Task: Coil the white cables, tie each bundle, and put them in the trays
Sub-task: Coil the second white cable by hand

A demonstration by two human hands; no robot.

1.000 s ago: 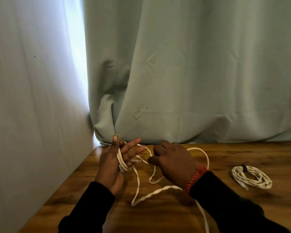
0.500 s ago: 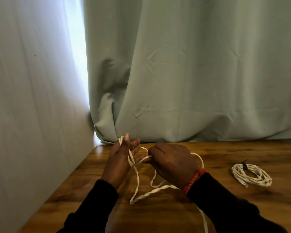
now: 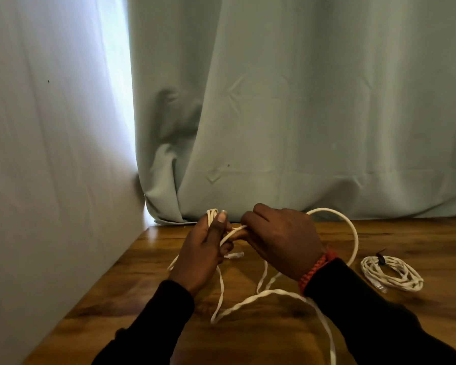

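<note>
A loose white cable [image 3: 250, 301] trails over the wooden table [image 3: 419, 238] in wide loops, one arc rising behind my right wrist. My left hand [image 3: 204, 248] stands upright with several turns of this cable wound around it, the thumb pressing on them; a clear plug end hangs just right of its fingers. My right hand [image 3: 279, 241] is closed on a strand of the same cable and holds it against my left fingers. A second white cable [image 3: 391, 272], coiled and tied with a dark strap, lies on the table at the right. No tray is in view.
A pale green curtain [image 3: 300, 127] hangs along the table's back edge. A pale wall [image 3: 50, 180] runs close along the left side. Dark sleeves cover both forearms, and a red braided band circles my right wrist.
My left hand has closed from spread fingers to a grip on the wound turns. My right hand has risen and brought a strand up to my left fingers. The loose loop arcs higher.
</note>
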